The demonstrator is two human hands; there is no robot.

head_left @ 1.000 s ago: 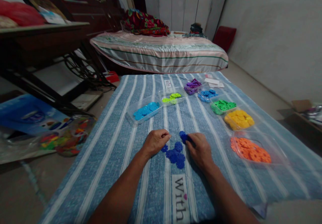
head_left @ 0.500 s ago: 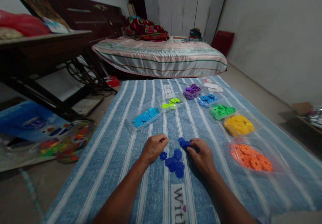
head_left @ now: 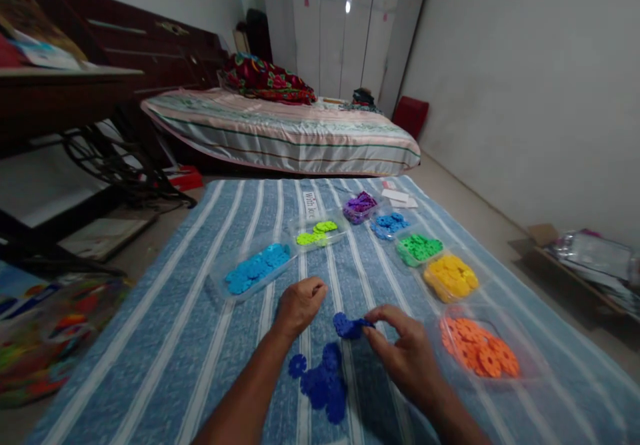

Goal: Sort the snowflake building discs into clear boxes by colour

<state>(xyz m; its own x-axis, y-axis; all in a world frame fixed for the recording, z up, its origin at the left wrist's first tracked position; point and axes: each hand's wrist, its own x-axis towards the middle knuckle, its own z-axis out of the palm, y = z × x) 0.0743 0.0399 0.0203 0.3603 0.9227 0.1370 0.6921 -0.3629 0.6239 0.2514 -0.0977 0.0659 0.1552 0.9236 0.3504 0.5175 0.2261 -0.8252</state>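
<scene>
My right hand (head_left: 400, 345) pinches dark blue notched plastic discs (head_left: 347, 325) between thumb and fingertips. They look linked in a short piece, held just above the striped cloth; I cannot tell how many there are. A loose pile of the same dark blue discs (head_left: 323, 381) lies nearer to me, with a single disc (head_left: 297, 365) at its left edge. Beyond the pile, my left hand (head_left: 301, 306) is closed with its fingers curled under. Whatever it may hold is hidden.
Clear plastic trays of discs curve around my hands: light blue (head_left: 257, 269), lime (head_left: 317, 233), purple (head_left: 360, 207), blue (head_left: 390, 225), green (head_left: 420, 249), yellow (head_left: 451, 277) and orange (head_left: 479, 346). White cards (head_left: 399, 197) lie at the far edge. A bed (head_left: 290, 135) stands beyond.
The view has tilted up and turned right, so the table sits lower and further left. My left hand has moved forward from the pile. My right hand still pinches the dark blue discs.
</scene>
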